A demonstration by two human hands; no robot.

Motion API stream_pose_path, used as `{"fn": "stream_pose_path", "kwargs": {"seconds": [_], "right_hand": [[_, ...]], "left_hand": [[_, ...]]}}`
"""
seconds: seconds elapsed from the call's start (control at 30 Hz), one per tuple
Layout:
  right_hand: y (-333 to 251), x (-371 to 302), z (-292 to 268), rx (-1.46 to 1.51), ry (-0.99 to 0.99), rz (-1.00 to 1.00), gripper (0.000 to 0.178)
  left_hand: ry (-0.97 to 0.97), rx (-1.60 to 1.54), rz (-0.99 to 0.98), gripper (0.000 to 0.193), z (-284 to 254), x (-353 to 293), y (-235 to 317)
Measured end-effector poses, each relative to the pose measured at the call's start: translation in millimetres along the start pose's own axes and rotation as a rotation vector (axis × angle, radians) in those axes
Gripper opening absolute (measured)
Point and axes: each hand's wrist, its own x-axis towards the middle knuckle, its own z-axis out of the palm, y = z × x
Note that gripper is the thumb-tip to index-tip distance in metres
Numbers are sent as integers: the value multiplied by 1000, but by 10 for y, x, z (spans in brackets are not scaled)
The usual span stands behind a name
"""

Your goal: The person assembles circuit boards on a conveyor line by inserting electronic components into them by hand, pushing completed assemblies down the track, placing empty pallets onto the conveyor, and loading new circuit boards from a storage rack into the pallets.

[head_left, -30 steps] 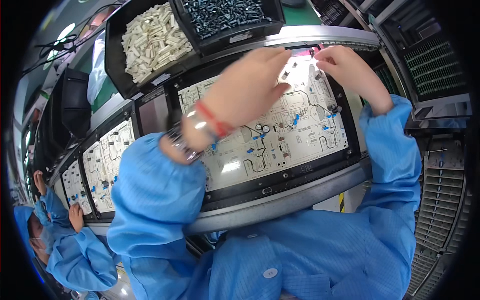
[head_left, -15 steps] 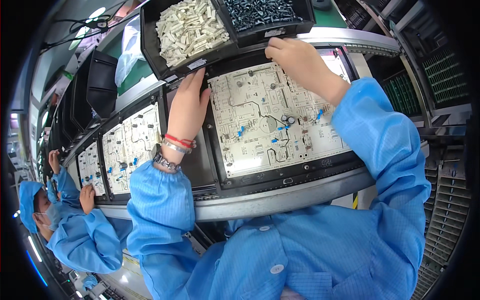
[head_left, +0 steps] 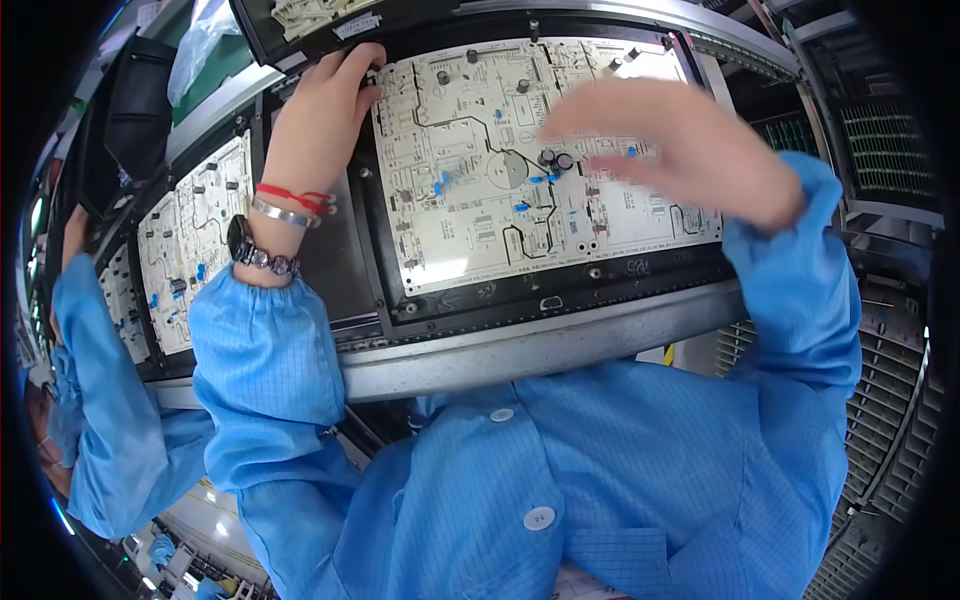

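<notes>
A white printed circuit board [head_left: 460, 225] sits in a black carrier frame [head_left: 480, 297] in front of me, carrying black cylindrical capacitors [head_left: 556, 160] and small blue components [head_left: 521, 208]. At its upper left corner my left hand [head_left: 318, 118] is closed, fingers bent over the carrier's edge beside the bin. What lies under those fingertips, if anything, is hidden. Over the right half of the board hovers my right hand [head_left: 680, 145], blurred by motion, its thumb apart from the fingers and nothing visible between them.
A black bin of cream-white parts [head_left: 310, 15] stands behind the board. More boards in carriers [head_left: 195, 235] line the conveyor to the left, where a co-worker's blue sleeve [head_left: 120, 370] shows. A metal rail [head_left: 540, 335] runs along the near edge. Racks [head_left: 885, 150] stand right.
My right hand has left the far edge by the bins and come nearer over the board, its fingers parting from the thumb. My left hand's fingers have bent. The whole view has shifted.
</notes>
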Motion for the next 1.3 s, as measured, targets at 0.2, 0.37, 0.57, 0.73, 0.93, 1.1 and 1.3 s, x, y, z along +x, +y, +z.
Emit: {"fn": "stream_pose_path", "kwargs": {"seconds": [0.2,0.37,0.57,0.73,0.93,1.1,1.3], "right_hand": [[-351,-435,99,129,-286,-20,34],[-253,-503,197,79,-225,-44,29],[-195,-445,241,-107,-180,-201,27],[-126,-498,-9,33,-29,-163,29],[-64,-1332,-481,165,-144,238,32],[-62,-1492,-298,138,-202,364,39],[-95,-1403,-182,-127,-128,265,25]], "left_hand": [[28,106,95,24,-231,-119,123],[-351,-174,144,32,-907,-400,707],[-514,-293,178,35,-867,-843,831],[-495,-230,329,25,-875,-739,680],[-419,-245,373,19,-730,-711,658],[-492,-333,349,21,-752,-515,637],[-439,-356,264,20,-978,-273,673]]}}
